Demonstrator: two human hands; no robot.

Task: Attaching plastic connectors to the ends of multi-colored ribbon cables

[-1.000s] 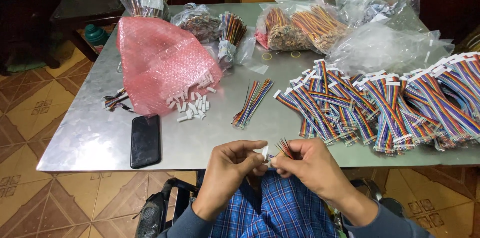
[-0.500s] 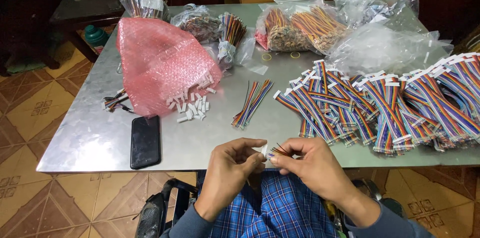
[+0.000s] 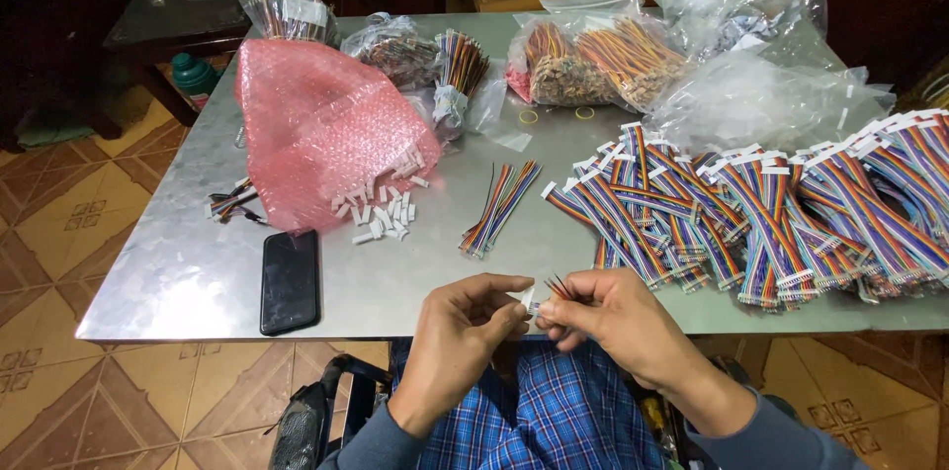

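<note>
Black phone (image 3: 290, 281) lies face up at left table (image 3: 178, 272) edge. Pink bubble-wrap bag (image 3: 316, 129) spills small white plugs (image 3: 381, 215) beside it. Near front edge, left hand (image 3: 460, 332) pinches white plug (image 3: 529, 302) between thumb and fingertips; right hand (image 3: 613, 317) grips short coloured wires (image 3: 560, 287) touching that plug. Loose wire bundle (image 3: 499, 206) lies just beyond. Rainbow cable bundles (image 3: 771, 213) pile at right.

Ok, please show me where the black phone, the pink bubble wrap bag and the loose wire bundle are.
black phone (image 3: 290, 281), head view, middle of its screen.
pink bubble wrap bag (image 3: 316, 129), head view, centre of the bag.
loose wire bundle (image 3: 500, 206), head view, middle of the wires.
</note>
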